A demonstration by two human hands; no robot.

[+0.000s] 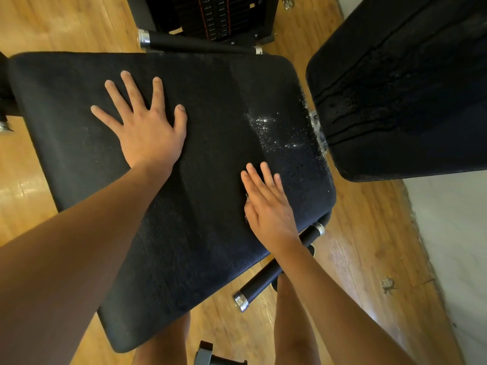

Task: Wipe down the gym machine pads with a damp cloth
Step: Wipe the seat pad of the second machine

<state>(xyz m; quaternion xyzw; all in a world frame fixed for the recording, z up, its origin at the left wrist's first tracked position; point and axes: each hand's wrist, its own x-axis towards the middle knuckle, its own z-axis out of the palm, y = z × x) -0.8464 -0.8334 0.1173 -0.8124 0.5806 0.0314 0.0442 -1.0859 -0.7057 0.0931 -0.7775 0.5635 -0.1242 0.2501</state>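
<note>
Squarely, left hand (150, 133) and right hand (268, 206) press nubby black cloth (184, 227).

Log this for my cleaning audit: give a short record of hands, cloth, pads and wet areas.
left hand: flat, fingers spread, pressing on the dark cloth
right hand: flat, fingers together, at the cloth's right edge
dark cloth: spread over most of the seat pad
seat pad: bare strip at right, speckled with droplets
back pad: wet streaks, not covered
near handle: black, chrome ends, untouched
</note>
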